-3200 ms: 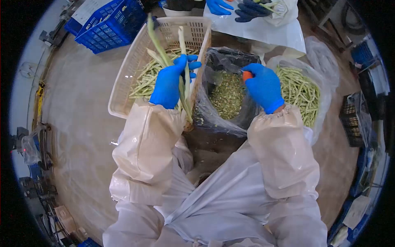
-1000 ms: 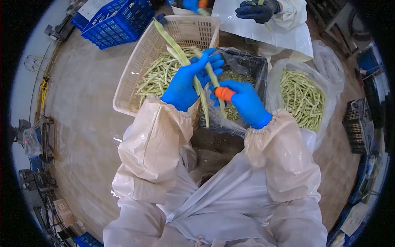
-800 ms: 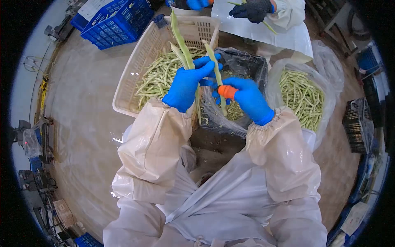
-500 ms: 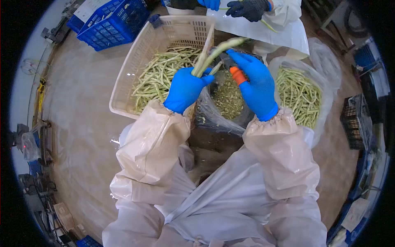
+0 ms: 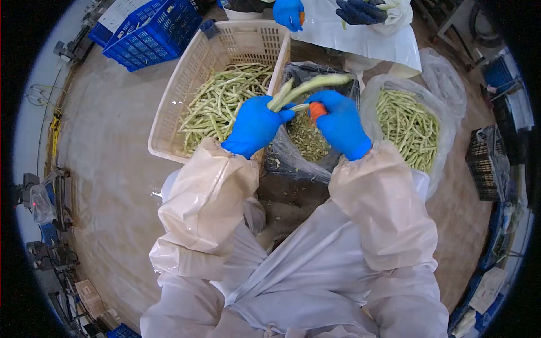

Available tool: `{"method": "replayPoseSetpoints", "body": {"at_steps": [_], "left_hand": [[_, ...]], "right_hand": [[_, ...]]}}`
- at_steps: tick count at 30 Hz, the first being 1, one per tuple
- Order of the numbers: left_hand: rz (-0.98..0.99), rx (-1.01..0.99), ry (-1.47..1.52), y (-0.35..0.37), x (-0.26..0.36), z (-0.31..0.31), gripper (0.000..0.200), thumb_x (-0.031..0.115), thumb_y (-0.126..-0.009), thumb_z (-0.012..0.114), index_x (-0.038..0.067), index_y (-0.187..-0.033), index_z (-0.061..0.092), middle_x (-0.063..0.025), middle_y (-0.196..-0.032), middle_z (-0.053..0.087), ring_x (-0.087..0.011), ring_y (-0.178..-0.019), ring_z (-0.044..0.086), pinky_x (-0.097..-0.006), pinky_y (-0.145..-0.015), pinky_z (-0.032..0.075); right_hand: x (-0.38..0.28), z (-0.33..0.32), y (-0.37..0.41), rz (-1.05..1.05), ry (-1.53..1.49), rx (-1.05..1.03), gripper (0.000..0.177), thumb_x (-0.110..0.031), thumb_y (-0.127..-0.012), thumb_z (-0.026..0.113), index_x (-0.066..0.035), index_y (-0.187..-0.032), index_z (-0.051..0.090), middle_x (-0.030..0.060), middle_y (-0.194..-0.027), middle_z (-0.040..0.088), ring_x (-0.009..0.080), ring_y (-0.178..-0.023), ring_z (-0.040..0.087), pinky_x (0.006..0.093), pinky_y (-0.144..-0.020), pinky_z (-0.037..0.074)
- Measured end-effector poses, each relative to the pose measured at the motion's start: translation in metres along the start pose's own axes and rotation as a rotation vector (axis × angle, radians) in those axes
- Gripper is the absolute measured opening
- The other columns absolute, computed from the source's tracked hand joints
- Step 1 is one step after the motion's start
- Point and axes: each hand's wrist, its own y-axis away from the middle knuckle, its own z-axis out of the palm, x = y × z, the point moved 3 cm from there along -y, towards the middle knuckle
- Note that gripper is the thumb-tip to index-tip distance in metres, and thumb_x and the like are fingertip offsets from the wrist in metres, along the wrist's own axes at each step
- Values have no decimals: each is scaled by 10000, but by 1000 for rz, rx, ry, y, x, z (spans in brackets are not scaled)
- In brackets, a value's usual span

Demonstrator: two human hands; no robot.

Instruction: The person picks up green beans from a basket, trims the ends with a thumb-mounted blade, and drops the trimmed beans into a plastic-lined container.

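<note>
My left hand, in a blue glove, is closed around a few long green beans. Their ends stick out past the thumb, one reaching far to the right. Opposite it, my right hand, also gloved in blue, grips a small orange-handled tool; its working end cannot be made out. The tool is at the tip of one short bean end. Below both hands is a dark, plastic-lined container of small green trimmings.
A pale crate of beans stands left. To the right sits a clear bag with more beans. Across from me, a co-worker's blue-gloved hand and dark-gloved hand show. A blue crate is at upper left.
My right hand has moved left and closed in, bringing the orange-handled tool to a bean end. The beans in my left hand now lean further right. The co-worker's hands have shifted.
</note>
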Motion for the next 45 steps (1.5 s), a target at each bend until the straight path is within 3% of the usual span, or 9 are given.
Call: {"method": "replayPoseSetpoints", "body": {"at_steps": [3,6,9,12,13,18,24,39,45], "left_hand": [[-99,-101,358,9,25,-6,260,205,-828,639,24,-1011,671,-27,-787,649,-95,-633,555,-261,-577,454],[-30,35,674,1,22,-13,249,199,-819,651,22,-993,674,-33,-790,641,-85,-614,559,-240,-547,460],[52,88,1027,-16,3,-36,302,180,-878,581,17,-1132,589,-73,-888,630,-108,-710,580,-216,-609,483],[76,136,1245,-17,-10,-54,348,171,-905,543,18,-1217,515,-95,-978,613,-123,-768,591,-214,-666,505],[72,158,1284,-17,-11,-57,363,170,-914,531,19,-1242,490,-102,-1009,607,-128,-786,594,-215,-686,513],[48,154,1343,-14,-8,-54,365,183,-923,519,23,-1248,482,-102,-1033,598,-133,-808,599,-225,-713,529],[35,173,1359,-13,-6,-51,349,176,-922,522,19,-1232,493,-100,-1016,602,-138,-808,605,-229,-718,534],[12,229,1413,-15,-9,-46,298,149,-900,557,-2,-1154,517,-101,-993,605,-175,-819,617,-267,-738,547],[24,663,869,-9,-8,-44,306,93,-823,643,-28,-1078,526,-88,-939,591,-171,-792,595,-256,-696,499]], "right_hand": [[-16,-19,-12,478,-692,-142,156,-44,-737,551,2,-858,638,201,-825,636,351,-695,601,426,-621,476],[-13,-10,-9,345,-571,-282,183,-81,-739,586,-43,-902,660,212,-812,643,333,-666,615,422,-603,482],[19,-3,3,33,371,-543,211,-118,-771,600,-54,-960,668,209,-825,648,320,-708,628,393,-638,491],[33,-8,9,-215,695,-200,241,-141,-794,606,-25,-1000,658,208,-820,647,332,-767,630,369,-680,493],[31,-8,7,-138,452,-148,240,-140,-798,602,-18,-997,658,192,-815,652,313,-775,632,361,-684,491],[1,-2,-6,235,-483,-313,224,-134,-820,582,3,-977,664,113,-794,667,176,-730,630,305,-655,487],[-11,2,1,403,-567,-428,215,-113,-830,561,47,-940,652,97,-792,658,129,-626,601,272,-591,481],[-3,2,-1,403,-518,-204,189,-99,-815,568,26,-933,647,127,-783,657,180,-593,601,304,-556,480],[-3,-21,-7,21,155,135,122,-119,-792,587,-69,-891,637,189,-840,613,353,-728,599,414,-638,474]]}}
